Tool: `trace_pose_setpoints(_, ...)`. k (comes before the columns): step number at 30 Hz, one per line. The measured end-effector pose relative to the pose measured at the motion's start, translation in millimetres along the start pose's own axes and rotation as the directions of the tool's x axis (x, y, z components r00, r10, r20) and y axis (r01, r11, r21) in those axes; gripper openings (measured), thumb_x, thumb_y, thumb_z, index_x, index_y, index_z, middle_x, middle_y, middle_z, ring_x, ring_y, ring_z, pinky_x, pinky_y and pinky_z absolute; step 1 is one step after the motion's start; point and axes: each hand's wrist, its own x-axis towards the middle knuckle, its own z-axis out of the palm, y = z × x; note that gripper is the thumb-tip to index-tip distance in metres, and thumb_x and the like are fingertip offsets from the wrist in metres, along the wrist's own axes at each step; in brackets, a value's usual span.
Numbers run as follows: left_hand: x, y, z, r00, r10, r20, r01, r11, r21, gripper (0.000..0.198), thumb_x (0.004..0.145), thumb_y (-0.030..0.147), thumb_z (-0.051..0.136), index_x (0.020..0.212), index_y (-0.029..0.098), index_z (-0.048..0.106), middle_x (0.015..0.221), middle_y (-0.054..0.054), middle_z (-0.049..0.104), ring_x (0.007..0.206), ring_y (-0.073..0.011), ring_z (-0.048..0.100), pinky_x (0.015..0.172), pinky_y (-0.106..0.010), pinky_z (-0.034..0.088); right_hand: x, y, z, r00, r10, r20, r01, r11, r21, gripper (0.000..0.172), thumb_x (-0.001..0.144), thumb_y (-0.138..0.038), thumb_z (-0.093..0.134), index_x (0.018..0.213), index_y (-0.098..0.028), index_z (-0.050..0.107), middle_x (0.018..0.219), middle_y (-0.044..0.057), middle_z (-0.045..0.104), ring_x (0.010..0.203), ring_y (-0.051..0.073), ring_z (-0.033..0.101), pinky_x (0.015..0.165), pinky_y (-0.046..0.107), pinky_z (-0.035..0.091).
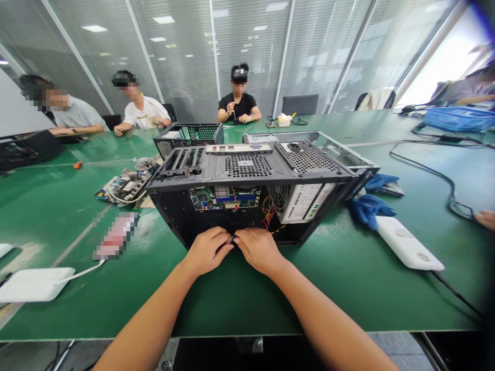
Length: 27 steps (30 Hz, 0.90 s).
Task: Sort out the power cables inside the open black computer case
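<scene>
An open black computer case (170, 206) lies on the table right in front of me, its perforated back panel facing up. Through its open side show a green motherboard (204, 198) and a white-labelled power supply (305, 202) with red and yellow wires (267, 211). At the near edge of the case, my left hand (209, 250) and my right hand (260, 250) meet, fingers closed. Between their fingertips they pinch a small bundle of coloured wires (231, 239). Both ends of the bundle are hidden by the fingers.
Loose circuit boards (127, 186) lie left of the case, near a phone (116, 236) cabled to a white power bank (38, 284). On the right are blue gloves (371, 210) and a white device (410, 243). More cases (189, 133) stand behind; several people sit around the table.
</scene>
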Motion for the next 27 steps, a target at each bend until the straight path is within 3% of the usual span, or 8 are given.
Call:
trace_pose_setpoints(11, 1.3, 1.5, -0.3, 1.000, -0.017, 0.023, 0.017, 1.000, 0.008, 0.020, 0.095, 0.031, 0.047, 0.095, 0.016, 0.061, 0.092, -0.008, 0.062, 0.080, -0.0165, 0.057, 0.074, -0.030, 0.049, 1.1, -0.4, 0.1, 1.000, 0.011, -0.013, -0.011, 0.998, 0.054, 0.024, 0.099, -0.026, 0.040, 0.100, -0.016, 0.062, 0.081, 0.006, 0.071, 0.070, 0.016, 0.065, 0.066, 0.028, 0.042)
trace_pose_setpoints(16, 1.2, 1.8, -0.6, 0.999, -0.020, 0.033, 0.020, 1.000, 0.016, 0.019, 0.094, 0.030, 0.047, 0.096, 0.016, 0.061, 0.092, -0.007, 0.062, 0.081, -0.0171, 0.058, 0.075, -0.030, 0.049, 0.4, 0.7, 0.7, 1.000, 0.011, 0.012, -0.011, 0.999, 0.030, 0.025, 0.099, -0.027, 0.039, 0.095, -0.016, 0.062, 0.078, 0.005, 0.070, 0.069, 0.016, 0.064, 0.065, 0.028, 0.040)
trace_pose_setpoints(27, 0.1, -1.0, 1.1, 1.000, -0.004, 0.026, 0.004, 1.000, 0.031, 0.026, 0.095, 0.031, 0.045, 0.112, 0.016, 0.059, 0.098, -0.010, 0.064, 0.086, -0.0186, 0.060, 0.078, -0.032, 0.051, 0.7, 0.6, -0.3, 1.000, 0.010, 0.027, -0.011, 1.000, 0.017, 0.027, 0.099, -0.028, 0.038, 0.092, -0.016, 0.062, 0.076, 0.005, 0.069, 0.067, 0.016, 0.063, 0.064, 0.028, 0.038)
